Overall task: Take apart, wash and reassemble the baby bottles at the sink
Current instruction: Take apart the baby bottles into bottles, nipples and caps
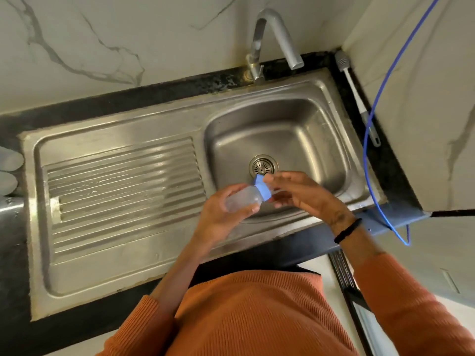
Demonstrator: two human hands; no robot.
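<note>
A clear baby bottle with a blue collar lies on its side over the front edge of the steel sink basin. My left hand grips the bottle's clear body from below. My right hand is at the blue collar end, its fingers round the top of the bottle; the teat or cap is hidden behind those fingers. A grey tap arches over the back of the basin, with no water seen running.
A ribbed steel drainboard lies left of the basin. A bottle brush lies along the black counter at the right wall, beside a hanging blue cable. Two pale rounded objects sit at the far left edge.
</note>
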